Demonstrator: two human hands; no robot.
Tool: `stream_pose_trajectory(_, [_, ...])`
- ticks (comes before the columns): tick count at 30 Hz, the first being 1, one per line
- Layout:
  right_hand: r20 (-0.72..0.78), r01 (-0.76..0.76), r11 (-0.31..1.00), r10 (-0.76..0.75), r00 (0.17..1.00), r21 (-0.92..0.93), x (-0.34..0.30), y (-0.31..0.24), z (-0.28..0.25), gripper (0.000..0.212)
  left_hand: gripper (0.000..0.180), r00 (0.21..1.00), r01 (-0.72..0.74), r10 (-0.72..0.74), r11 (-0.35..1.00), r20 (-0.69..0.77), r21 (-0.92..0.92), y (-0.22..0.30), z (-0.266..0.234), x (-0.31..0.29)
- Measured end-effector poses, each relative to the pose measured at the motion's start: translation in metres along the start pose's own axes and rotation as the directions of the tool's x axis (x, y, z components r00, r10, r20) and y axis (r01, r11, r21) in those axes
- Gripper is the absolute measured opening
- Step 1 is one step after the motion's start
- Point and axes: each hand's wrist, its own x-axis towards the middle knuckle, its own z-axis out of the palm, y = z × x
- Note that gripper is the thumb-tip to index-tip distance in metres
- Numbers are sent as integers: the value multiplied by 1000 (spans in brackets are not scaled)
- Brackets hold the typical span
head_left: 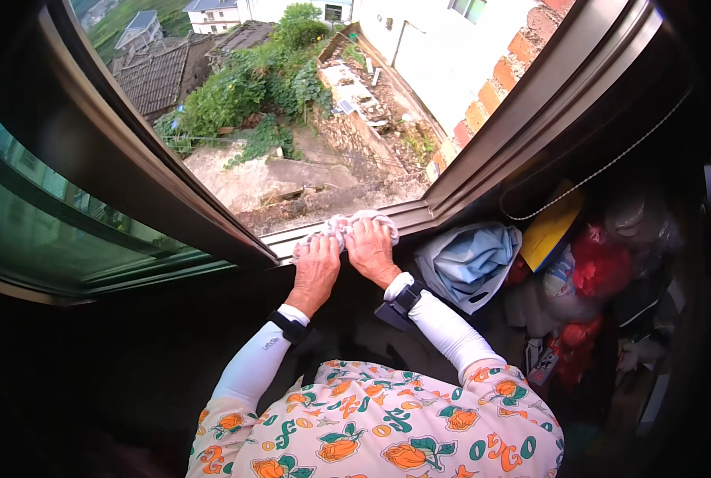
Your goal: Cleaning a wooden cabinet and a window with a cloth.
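Observation:
Both my hands rest side by side on a light-coloured cloth (pixel 336 225) that lies over the sill track (pixel 411 209) of an open window. My left hand (pixel 317 267) has its fingers curled over the cloth's left part. Close beside it, my right hand (pixel 371 248) grips the right part, with some fabric bunched up past the fingertips. The cloth hides the piece of track under it. To the left of my hands stands the dark metal edge of a window sash (pixel 156 183).
A bag with blue fabric (pixel 471 263) sits right of my hands. Beyond it are a yellow-and-blue packet (pixel 548 233), red plastic bags (pixel 599 259) and other clutter in shadow. A beaded cord (pixel 602 175) hangs by the right frame (pixel 523 127). Outside, the ground lies far below.

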Motion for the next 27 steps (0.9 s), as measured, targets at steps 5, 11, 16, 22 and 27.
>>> stream_pose_trajectory(5, [94,88,965,-114,989,246,23,-41,7,29,16,997,53,-60,989,-46,-140,-44,-12,-22])
stream_pose_trajectory(11, [228,4,985,-44,973,171,27,84,-94,51,38,938,4,-95,965,-333,-264,4,-64,35])
stream_pose_trajectory(16, [129,41,991,-24,991,-130,-8,88,-47,44,63,992,-121,100,902,-72,-414,18,14,23])
stream_pose_trajectory(22, [-62,-44,987,54,997,152,11,-6,9,22,35,987,15,-54,968,-149,-250,-18,17,-16])
stream_pose_trajectory(27, [450,-475,44,251,857,879,29,-35,18,34,33,984,51,-108,932,-141,-359,-39,-37,-52])
